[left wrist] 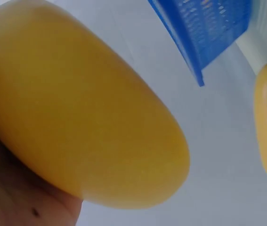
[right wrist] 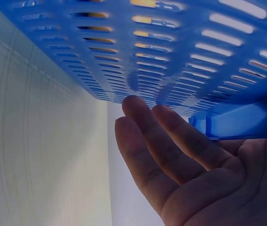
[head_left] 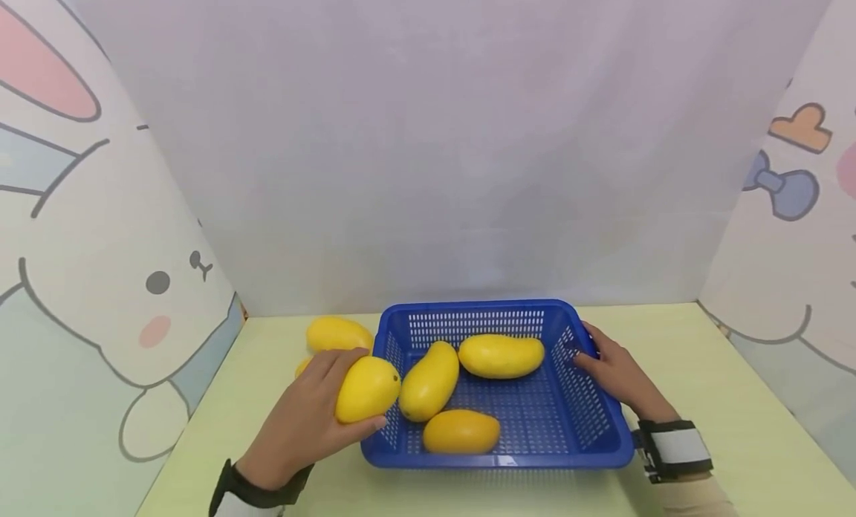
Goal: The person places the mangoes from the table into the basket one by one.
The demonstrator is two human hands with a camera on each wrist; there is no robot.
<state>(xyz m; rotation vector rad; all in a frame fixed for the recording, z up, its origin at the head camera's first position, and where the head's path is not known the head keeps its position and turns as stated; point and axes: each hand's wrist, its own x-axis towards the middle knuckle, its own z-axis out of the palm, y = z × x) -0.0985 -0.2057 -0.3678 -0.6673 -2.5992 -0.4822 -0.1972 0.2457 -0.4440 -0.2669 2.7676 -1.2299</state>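
Note:
My left hand (head_left: 304, 417) grips a yellow mango (head_left: 368, 389) at the left rim of a blue plastic basket (head_left: 498, 461). In the left wrist view the same mango (left wrist: 86, 108) fills much of the picture, the palm behind it. Inside the basket lie two yellow mangoes, one upright-leaning (head_left: 430, 382) and one sideways (head_left: 501, 356), plus a more orange mango (head_left: 461, 431) near the front wall. My right hand (head_left: 618, 372) holds the basket's right rim, thumb inside and fingers outside. From the right wrist, its fingers (right wrist: 145, 141) show under the rim against the slotted wall.
Left of the basket, a yellow mango (head_left: 337, 333) lies on the pale yellow-green table (head_left: 221, 413); another mango (head_left: 302, 366) is mostly hidden behind my left hand. A pale curtain (head_left: 428, 145) closes off the back, and panels with cartoon animals (head_left: 93, 279) flank both sides.

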